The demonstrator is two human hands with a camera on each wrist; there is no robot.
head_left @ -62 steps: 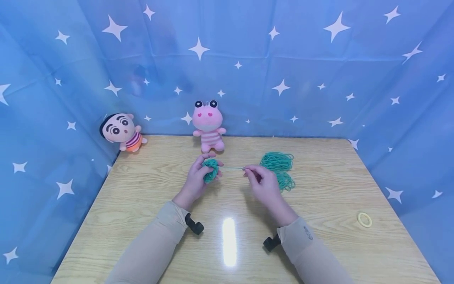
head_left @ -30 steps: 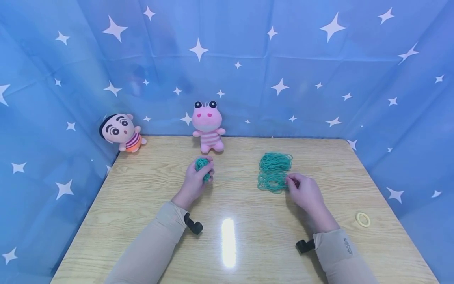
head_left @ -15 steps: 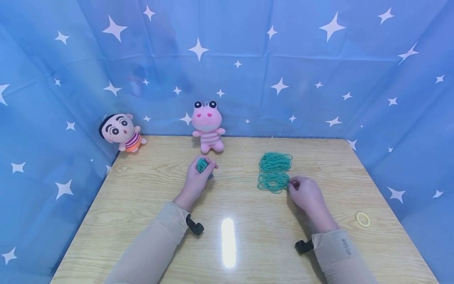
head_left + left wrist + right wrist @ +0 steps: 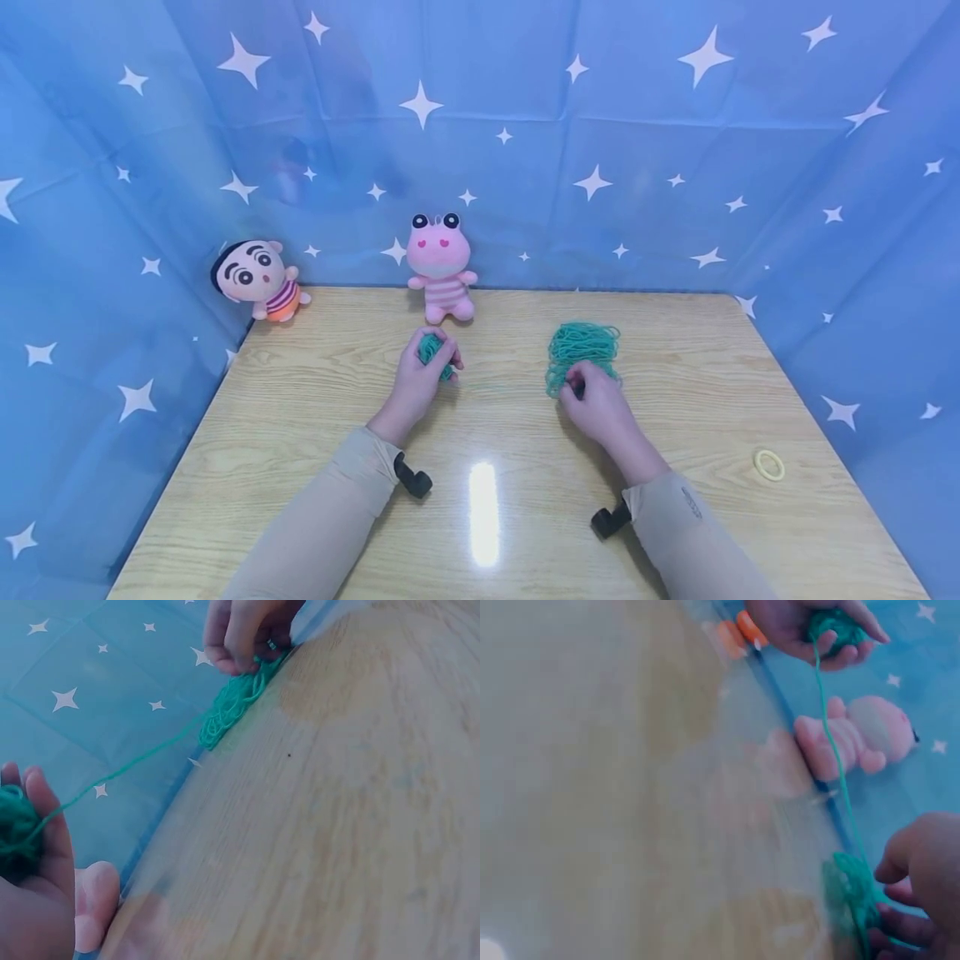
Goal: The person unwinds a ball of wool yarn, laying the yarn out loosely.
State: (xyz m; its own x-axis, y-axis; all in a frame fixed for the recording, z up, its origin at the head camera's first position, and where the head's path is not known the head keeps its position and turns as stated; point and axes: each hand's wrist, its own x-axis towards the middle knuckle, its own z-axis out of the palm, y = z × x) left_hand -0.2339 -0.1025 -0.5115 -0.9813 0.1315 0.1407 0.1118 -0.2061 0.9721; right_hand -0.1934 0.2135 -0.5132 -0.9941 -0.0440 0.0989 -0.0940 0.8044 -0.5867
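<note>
My left hand (image 4: pixel 412 386) holds a small ball of green yarn (image 4: pixel 430 347), its fingers curled round it above the table's middle. From the ball a single strand (image 4: pixel 832 735) runs across to a flattened skein of green yarn (image 4: pixel 583 340) lying on the table at the right. Over the near part of that skein is my right hand (image 4: pixel 602 410), fingers bent and thumb close to them, pinching at the yarn. The left wrist view shows these right fingers (image 4: pixel 244 645) down on the loops (image 4: pixel 232 705); their tips are partly hidden.
A pink plush toy (image 4: pixel 444 283) sits at the table's back edge, just beyond my left hand. Another plush doll (image 4: pixel 262 279) leans at the back left corner. A pale yellow ring (image 4: pixel 768 465) lies at the right on the wooden table (image 4: pixel 337 333). Blue star-printed curtain (image 4: pixel 510 83) encloses the back and sides.
My right hand went from the strand by the ball to the skein's right side, then moved left onto its near part. The left hand stayed near its place, turning the ball.
</note>
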